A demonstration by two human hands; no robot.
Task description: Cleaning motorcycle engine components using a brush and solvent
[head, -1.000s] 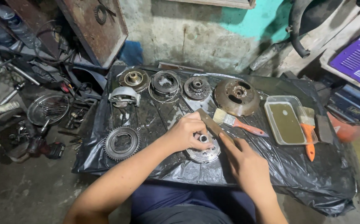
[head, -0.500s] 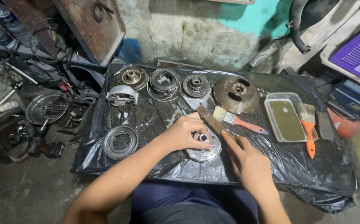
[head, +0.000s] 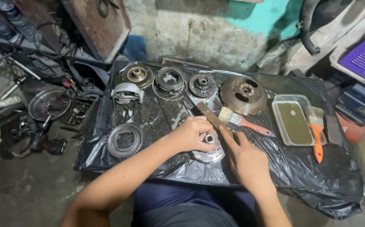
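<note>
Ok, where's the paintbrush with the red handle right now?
In the head view, the red-handled paintbrush lies on the black plastic sheet, right of centre, between the rusty disc and the right hand.

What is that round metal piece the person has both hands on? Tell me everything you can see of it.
The round metal part is a silvery-grey disc lying flat on the black plastic sheet, near its front edge. A short shiny hub stands up from its middle. The left hand covers its upper left side, fingers curled by the hub; the right hand lies along its right side, index finger reaching toward the hub. Only its lower rim shows, looking greasy.
</note>
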